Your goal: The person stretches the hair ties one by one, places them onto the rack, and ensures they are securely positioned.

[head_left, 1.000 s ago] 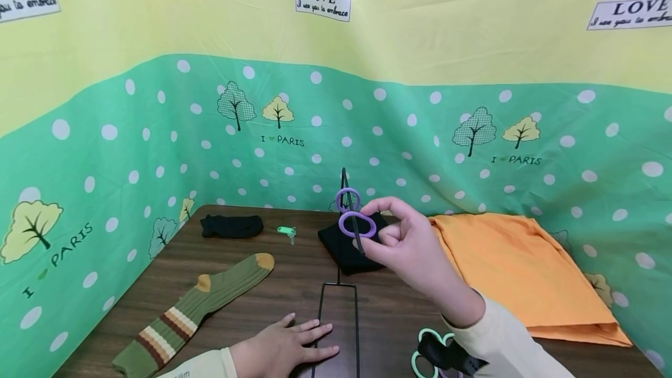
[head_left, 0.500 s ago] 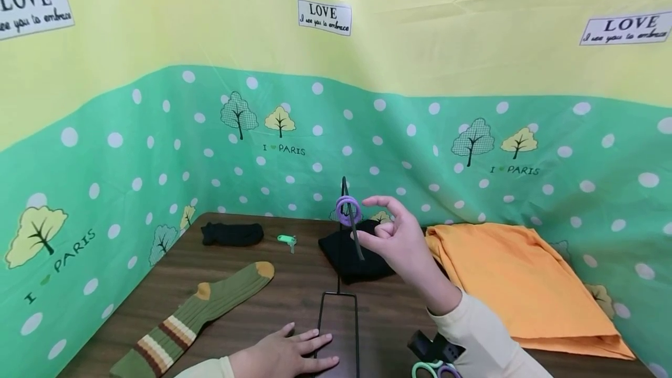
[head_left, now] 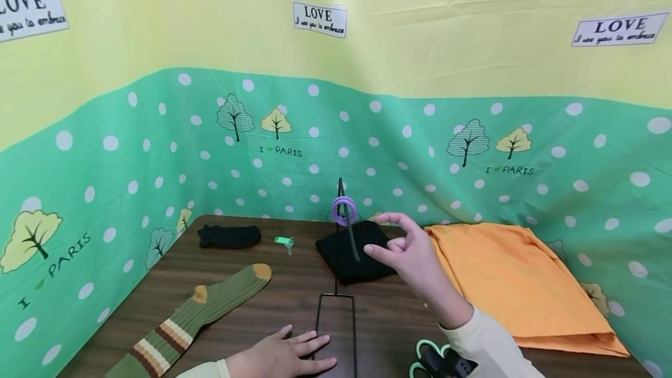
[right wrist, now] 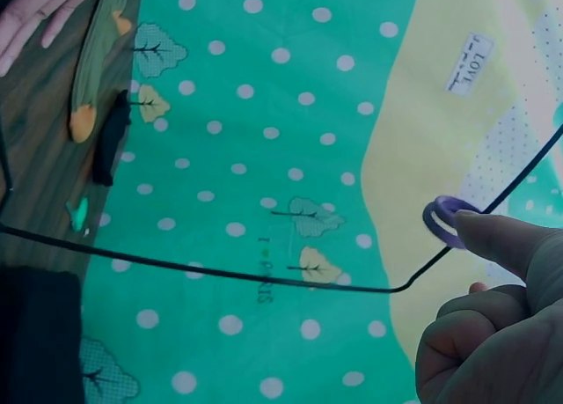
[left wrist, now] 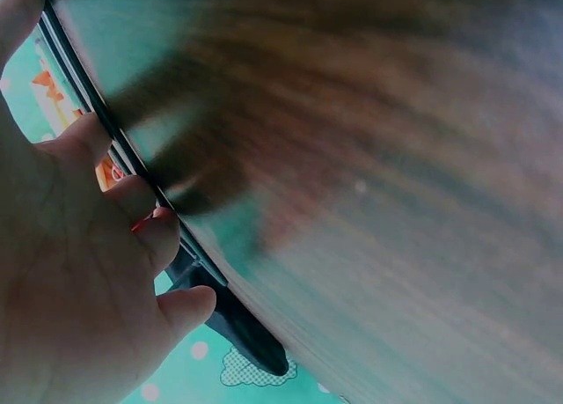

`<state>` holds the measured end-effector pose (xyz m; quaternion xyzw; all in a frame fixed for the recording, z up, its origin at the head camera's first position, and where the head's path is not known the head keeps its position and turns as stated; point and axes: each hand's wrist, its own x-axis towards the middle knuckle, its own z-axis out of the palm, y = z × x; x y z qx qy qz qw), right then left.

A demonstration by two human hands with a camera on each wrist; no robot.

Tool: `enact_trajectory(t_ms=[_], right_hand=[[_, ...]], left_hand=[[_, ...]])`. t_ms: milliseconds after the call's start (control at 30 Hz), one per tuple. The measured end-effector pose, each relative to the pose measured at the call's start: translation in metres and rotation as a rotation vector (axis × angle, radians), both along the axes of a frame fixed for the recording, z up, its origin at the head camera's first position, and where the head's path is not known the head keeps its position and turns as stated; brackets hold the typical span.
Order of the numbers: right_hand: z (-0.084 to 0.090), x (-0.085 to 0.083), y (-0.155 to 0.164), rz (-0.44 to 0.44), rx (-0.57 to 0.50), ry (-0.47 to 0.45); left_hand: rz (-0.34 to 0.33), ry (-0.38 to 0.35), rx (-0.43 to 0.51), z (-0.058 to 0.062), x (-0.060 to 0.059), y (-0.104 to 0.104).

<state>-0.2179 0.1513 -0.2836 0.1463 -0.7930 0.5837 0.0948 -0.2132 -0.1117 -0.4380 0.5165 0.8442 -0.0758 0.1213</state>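
Purple rings (head_left: pixel 336 212), smooth and round, hung together on the sloping rod (head_left: pixel 351 239) of a thin black wire stand (head_left: pixel 337 295); I judged that hanging done. Leftmost on the bench (head_left: pixel 289 284) I saw a soft-looking ribbed sock (head_left: pixel 194 314). Next, the left hand (head_left: pixel 280 354) lay spread across the stand's base (head_left: pixel 354 331), gripping nothing. Right of the rod, the right hand (head_left: pixel 406 249) had thumb and forefinger parted, holding nothing. Mint rings (head_left: pixel 427 342) lay off the stand, partly hidden, perhaps left to hang; furthest right was smooth, folded orange cloth (head_left: pixel 514 284).

Purple rings (head_left: pixel 335 212), black stand (head_left: pixel 336 294), green sock (head_left: pixel 202 308) with brown-and-white stripes, orange cloth (head_left: pixel 517 287), yellow and dotted-green backdrop (head_left: pixel 328 112)
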Motion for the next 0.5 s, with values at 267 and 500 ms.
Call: enact_trajectory(t_ms=[267, 500], right_hand=[[-0.018, -0.003, 0.014, -0.025, -0.016, -0.036], [-0.029, -0.004, 0.023, -0.077, -0.025, -0.091]], left_hand=[[-0.008, 0.007, 0.014, 0.002, 0.001, -0.001], [0.001, -0.034, 0.028, 0.002, 0.0, -0.001]])
